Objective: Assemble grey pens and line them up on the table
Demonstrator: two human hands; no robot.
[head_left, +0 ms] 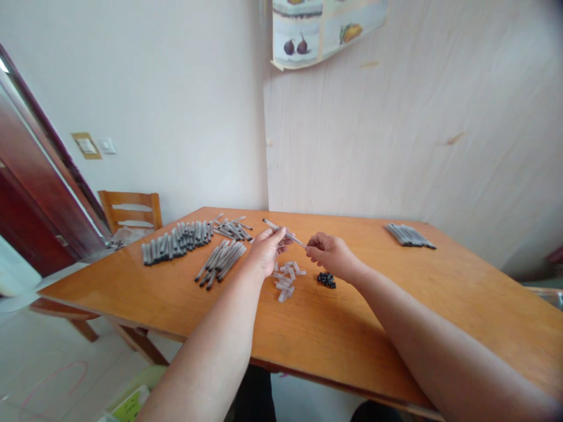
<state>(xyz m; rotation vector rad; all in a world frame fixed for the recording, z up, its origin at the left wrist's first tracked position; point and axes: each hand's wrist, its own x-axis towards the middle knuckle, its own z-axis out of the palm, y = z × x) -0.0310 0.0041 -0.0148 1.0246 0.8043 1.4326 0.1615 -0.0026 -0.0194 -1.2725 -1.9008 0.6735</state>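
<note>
My left hand [266, 251] is closed around a grey pen [292, 236], held slanting above the table with its dark end up to the left. At the pen's lower right tip, my right hand [328, 253] has its fingers pinched together; whatever they hold is hidden. Below the hands lies a loose pile of small translucent caps [285, 281]. To the right of these sits a little heap of small black parts [326, 280]. A bunch of grey pens with dark ends [221, 262] lies to the left of my left hand.
The wooden table [396, 328] has a long row of grey pens [178, 241] on its left side, with a scattered pile of pens [233, 229] behind. Another pen row [410, 235] lies at the far right. A wooden chair [132, 209] stands beyond the left edge.
</note>
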